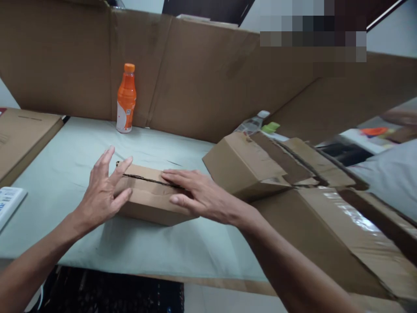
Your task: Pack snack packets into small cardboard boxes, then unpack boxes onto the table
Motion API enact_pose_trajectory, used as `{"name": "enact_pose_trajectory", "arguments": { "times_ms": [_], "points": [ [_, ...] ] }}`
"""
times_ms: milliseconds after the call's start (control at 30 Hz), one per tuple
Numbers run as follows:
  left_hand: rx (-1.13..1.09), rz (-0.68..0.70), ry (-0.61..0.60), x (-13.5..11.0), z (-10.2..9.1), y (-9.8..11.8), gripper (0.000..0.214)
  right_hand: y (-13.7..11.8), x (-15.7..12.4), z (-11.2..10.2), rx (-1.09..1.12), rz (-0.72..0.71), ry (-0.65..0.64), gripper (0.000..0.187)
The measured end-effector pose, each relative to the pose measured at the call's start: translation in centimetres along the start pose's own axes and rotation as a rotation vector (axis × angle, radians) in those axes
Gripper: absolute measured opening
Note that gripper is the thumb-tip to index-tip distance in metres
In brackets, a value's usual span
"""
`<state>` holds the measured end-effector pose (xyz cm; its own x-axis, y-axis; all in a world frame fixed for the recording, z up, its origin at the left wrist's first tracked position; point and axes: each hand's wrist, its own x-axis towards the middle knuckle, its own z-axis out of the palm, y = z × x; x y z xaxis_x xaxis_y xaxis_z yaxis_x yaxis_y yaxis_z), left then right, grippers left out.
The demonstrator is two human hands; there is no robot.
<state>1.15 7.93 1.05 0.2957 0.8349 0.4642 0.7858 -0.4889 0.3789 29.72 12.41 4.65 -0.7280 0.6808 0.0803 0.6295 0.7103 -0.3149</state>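
A small brown cardboard box (146, 198) rests on the pale green cloth, its two top flaps folded down with a dark narrow gap between them. Over the left end of the box is my left hand (106, 187), fingers spread; whether its fingertips touch the cardboard I cannot tell. My right hand (195, 191) lies flat across the right end, fingers stretched over the flaps near the seam. Neither hand grasps anything. Part of the right end is covered by my right hand.
An orange drink bottle (126, 100) stands behind, before a tall cardboard wall (208, 74). Open cardboard boxes (234, 165) crowd the right, with a clear plastic bottle (252, 124) in one. At left are a flat carton (26, 134) and a white object (11, 202). The cloth (156, 248) covers the table.
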Motion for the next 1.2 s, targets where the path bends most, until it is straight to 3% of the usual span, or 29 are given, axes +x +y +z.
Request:
{"name": "enact_pose_trajectory", "arguments": {
  "times_ms": [167,367,633,733,833,967,1100,1200],
  "points": [
    [0.035,-0.027,-0.292,0.4,0.2,-1.2,0.046,-0.3,-2.3,3.4,-0.212,-0.062,0.066,0.088],
    [0.047,-0.024,-0.343,0.7,-0.2,-1.2,0.052,2.0,-3.1,4.3,-0.22,-0.11,0.047,0.079],
    [0.011,0.071,-0.162,1.0,0.7,-4.5,0.046,1.4,-1.0,2.9,-0.216,-0.098,0.007,0.071],
    [-0.032,0.112,-0.087,1.1,1.3,-5.1,0.044,0.4,-1.5,2.7,-0.226,-0.061,0.034,0.068],
    [-0.073,0.161,-0.101,0.7,1.8,-3.7,0.044,-1.5,-4.4,3.1,-0.194,-0.001,0.098,0.067],
    [-0.187,0.16,-0.216,0.7,3.3,0.8,0.056,-3.7,-12.4,4.5,-0.187,0.164,0.257,0.059],
    [-0.281,0.172,-0.388,1.4,5.8,4.7,0.065,-3.2,-20.8,5.9,-0.355,0.499,0.505,0.047],
    [-0.29,0.207,-0.474,1.3,8.0,6.0,0.064,-1.3,-24.0,6.3,-0.532,0.804,0.624,0.045]
  ]
}}
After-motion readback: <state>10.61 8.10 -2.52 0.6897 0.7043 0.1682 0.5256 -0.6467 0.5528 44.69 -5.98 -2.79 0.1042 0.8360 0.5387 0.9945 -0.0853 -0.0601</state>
